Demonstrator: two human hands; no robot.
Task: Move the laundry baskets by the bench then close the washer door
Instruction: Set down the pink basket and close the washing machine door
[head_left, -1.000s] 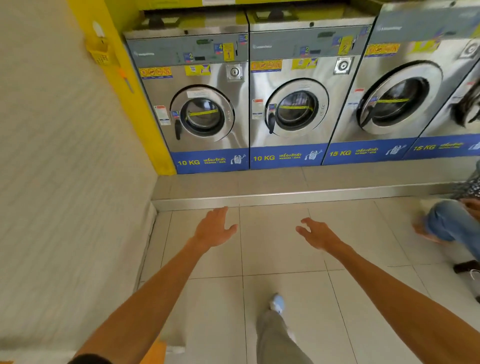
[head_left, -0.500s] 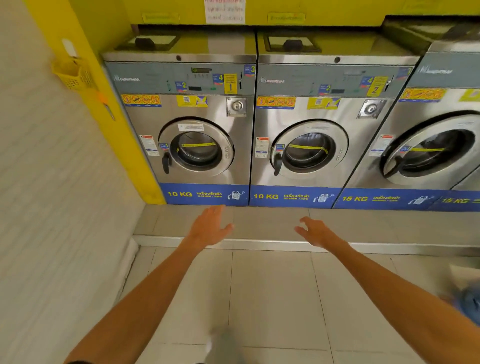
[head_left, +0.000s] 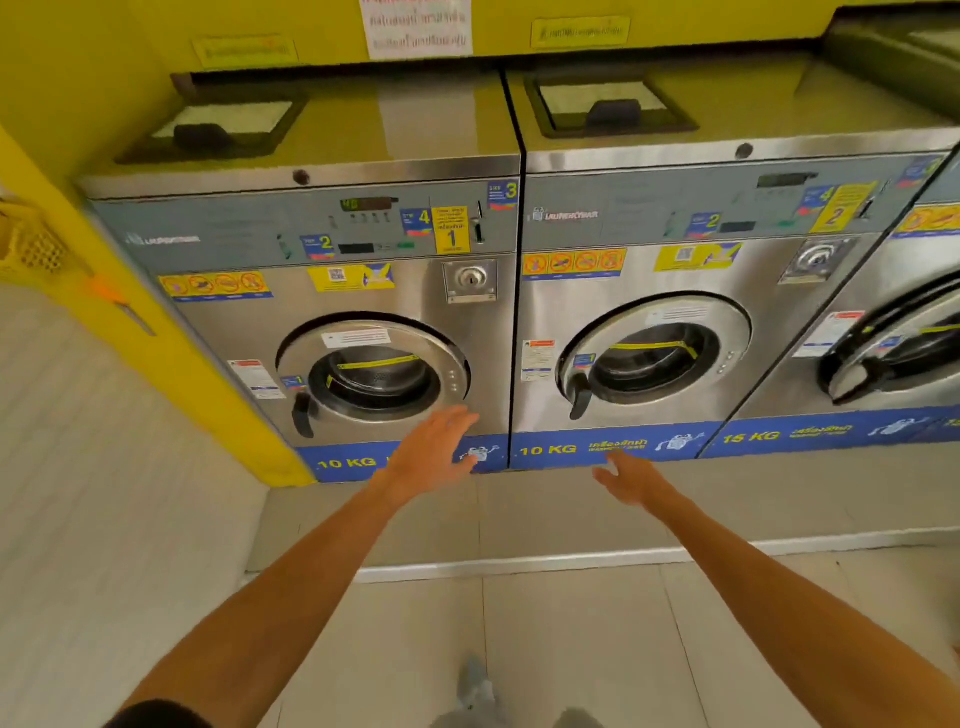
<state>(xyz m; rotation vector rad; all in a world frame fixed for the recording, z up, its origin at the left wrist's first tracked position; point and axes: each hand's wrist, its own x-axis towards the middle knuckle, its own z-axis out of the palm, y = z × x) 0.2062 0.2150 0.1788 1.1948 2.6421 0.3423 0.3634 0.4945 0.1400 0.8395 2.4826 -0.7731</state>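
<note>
Two steel 10 KG washers stand side by side on a raised step. The left washer's round door (head_left: 374, 374) has a dark handle on its left side and sits a little proud of the front panel. The second washer's door (head_left: 652, 358) lies flush. My left hand (head_left: 436, 449) is open, fingers spread, just below the left door's lower right edge, not touching it. My right hand (head_left: 631, 475) is open, lower, in front of the second washer's blue 10 KG strip. No laundry basket or bench is in view.
A third, 15 KG washer (head_left: 893, 353) stands at the right edge. A yellow wall (head_left: 171, 358) and a small yellow wall basket (head_left: 31, 244) lie to the left. A metal-edged step (head_left: 519, 564) runs across the tiled floor before the machines. My foot (head_left: 472, 686) shows below.
I have walked closer to the washers, which now fill the view. Both hands have risen toward the machines, the left nearing the left washer's door. The seated person at right has left the view.
</note>
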